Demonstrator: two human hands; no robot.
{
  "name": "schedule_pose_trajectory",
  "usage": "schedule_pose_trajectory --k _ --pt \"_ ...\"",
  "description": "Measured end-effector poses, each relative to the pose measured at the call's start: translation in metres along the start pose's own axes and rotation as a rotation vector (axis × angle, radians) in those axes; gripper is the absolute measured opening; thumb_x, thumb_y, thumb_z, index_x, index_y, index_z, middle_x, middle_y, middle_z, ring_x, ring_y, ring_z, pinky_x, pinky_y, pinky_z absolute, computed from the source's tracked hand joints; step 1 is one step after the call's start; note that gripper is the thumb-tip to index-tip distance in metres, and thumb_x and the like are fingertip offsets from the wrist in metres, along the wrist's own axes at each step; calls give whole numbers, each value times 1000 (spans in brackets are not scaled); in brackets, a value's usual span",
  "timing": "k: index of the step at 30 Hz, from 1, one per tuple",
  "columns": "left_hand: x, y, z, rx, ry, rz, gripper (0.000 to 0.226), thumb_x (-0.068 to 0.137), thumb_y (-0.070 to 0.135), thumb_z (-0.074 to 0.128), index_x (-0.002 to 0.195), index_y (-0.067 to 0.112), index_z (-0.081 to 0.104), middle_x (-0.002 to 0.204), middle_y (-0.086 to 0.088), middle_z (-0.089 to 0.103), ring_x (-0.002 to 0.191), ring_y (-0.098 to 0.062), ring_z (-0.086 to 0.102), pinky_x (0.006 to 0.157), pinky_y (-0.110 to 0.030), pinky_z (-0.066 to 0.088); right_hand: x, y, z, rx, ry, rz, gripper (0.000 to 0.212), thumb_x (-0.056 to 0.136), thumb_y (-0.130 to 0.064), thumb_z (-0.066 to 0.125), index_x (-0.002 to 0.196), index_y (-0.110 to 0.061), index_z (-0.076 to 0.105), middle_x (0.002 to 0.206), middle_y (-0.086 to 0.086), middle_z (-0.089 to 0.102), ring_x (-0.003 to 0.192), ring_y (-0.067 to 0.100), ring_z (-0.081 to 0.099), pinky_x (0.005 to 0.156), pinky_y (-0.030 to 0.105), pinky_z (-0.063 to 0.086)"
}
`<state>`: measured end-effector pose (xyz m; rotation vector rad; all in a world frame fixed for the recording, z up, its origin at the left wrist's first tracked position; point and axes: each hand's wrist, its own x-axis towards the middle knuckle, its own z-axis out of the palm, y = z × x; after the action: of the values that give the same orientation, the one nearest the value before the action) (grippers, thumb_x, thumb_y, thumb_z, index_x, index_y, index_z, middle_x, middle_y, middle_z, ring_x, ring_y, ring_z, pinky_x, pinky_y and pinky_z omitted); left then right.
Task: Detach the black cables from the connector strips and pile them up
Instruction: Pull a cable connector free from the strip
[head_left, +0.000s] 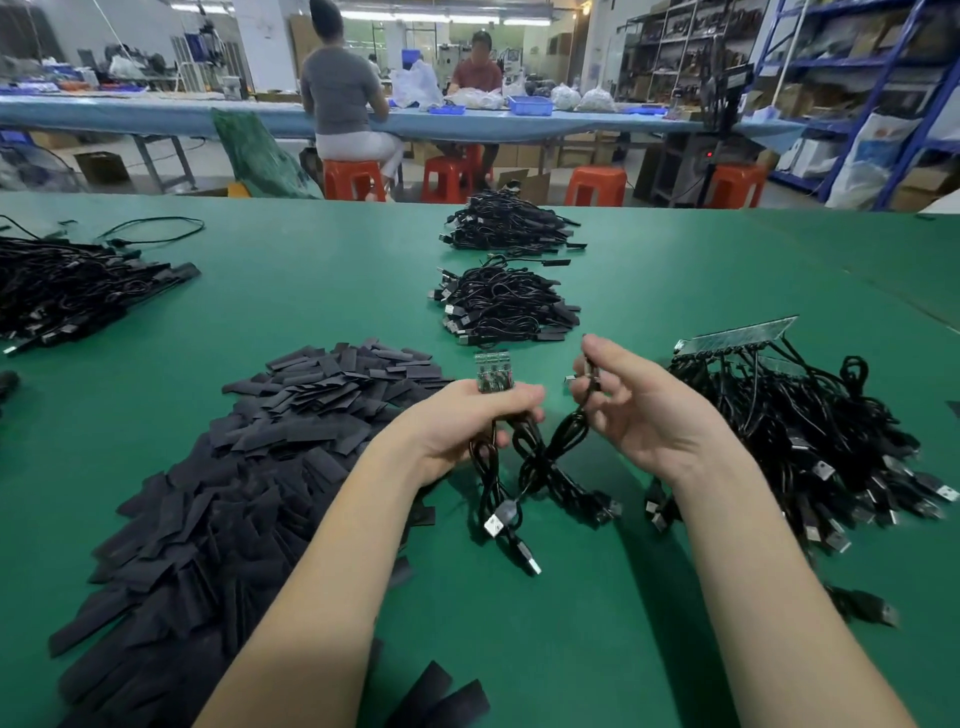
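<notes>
Above the near middle of the green table (649, 291), the left hand (462, 421) grips a short connector strip (492, 370), its fingers curled round the lower end so the strip stands nearly upright, long axis pointing away from the person. Black cables (535, 457) hang from under that fist in loops, their plugs resting on the table between the 2 forearms. The right hand (639, 410) is just beside it, palm turned inward, thumb and forefinger pinching the end of 1 cable (586, 382); the other fingers are loosely curled behind. That pinched end looks already clear of the strip, a small gap apart, so the coming move is probably a carry toward a pile. The nearer finished pile (506, 306) lies straight ahead toward the table's far edge, with a second pile (511, 223) beyond it. Strips with cables still attached (789, 410) wait by the right edge, close to the right hand. Loose black sleeves (270, 457) cover the near left corner.
</notes>
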<state>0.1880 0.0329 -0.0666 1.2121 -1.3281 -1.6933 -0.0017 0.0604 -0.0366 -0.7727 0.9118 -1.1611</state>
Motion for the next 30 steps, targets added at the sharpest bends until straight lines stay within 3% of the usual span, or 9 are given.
schedule_pose_trajectory --k 5,7,10,11,15,17,19,23,30 --pt "2 -5 5 -6 7 69 9 89 22 75 92 15 78 91 -4 77 60 -9 55 50 -17 43 1 10 3 -374 -69 0 20 74 -32 80 89 -23 72 100 9 75 59 8 60 50 19 48" --pt "2 -6 3 6 19 118 7 88 22 76 91 16 80 90 -3 78 63 -10 63 57 -19 50 -1 9 -3 -362 -168 8 15 76 -30 80 86 -23 71 111 14 74 58 10 62 53 21 53" --pt "-1 -5 -3 80 22 150 28 80 35 81 103 20 79 105 -4 77 96 -21 72 91 -33 55 -5 4 -15 -207 -307 46 16 78 -23 81 90 -21 70 88 0 71 56 12 63 54 23 58" --pt "-2 -4 -3 104 17 153 34 75 41 83 103 23 79 105 -2 77 97 -19 71 93 -33 54 -7 3 -18 -179 -325 55 15 77 -23 80 89 -22 71 83 -1 67 56 11 62 50 22 56" --pt "-4 0 -2 70 -54 112 40 67 40 84 101 19 78 96 2 76 83 -8 69 77 -23 52 -1 7 -17 -203 -155 27 8 88 -21 73 92 -18 68 86 1 64 55 9 60 50 20 55" --pt "-5 0 -8 29 -141 57 37 71 25 84 104 15 75 93 1 76 81 -9 69 76 -23 54 6 8 -15 -253 86 -63 8 94 -20 69 97 -14 65 92 7 61 57 13 64 63 30 61" --pt "-8 0 -14 6 -176 50 26 80 5 78 104 10 70 86 0 74 76 -9 70 69 -20 56 7 5 -15 -313 187 -77 14 98 -30 65 100 -16 64 93 9 64 60 17 66 62 36 62" --pt "-6 -1 -14 -1 -61 91 18 83 2 76 94 14 68 82 -1 73 74 -12 70 71 -22 56 -3 -5 -17 -656 32 88 47 83 -54 75 114 -20 66 98 7 65 64 20 69 59 28 57" --pt "-1 -3 -8 61 56 116 19 83 16 81 93 18 65 78 2 73 55 -12 65 48 -18 47 -2 -1 -8 -724 44 -5 20 86 -16 80 101 -5 71 85 15 63 61 14 63 67 28 60"
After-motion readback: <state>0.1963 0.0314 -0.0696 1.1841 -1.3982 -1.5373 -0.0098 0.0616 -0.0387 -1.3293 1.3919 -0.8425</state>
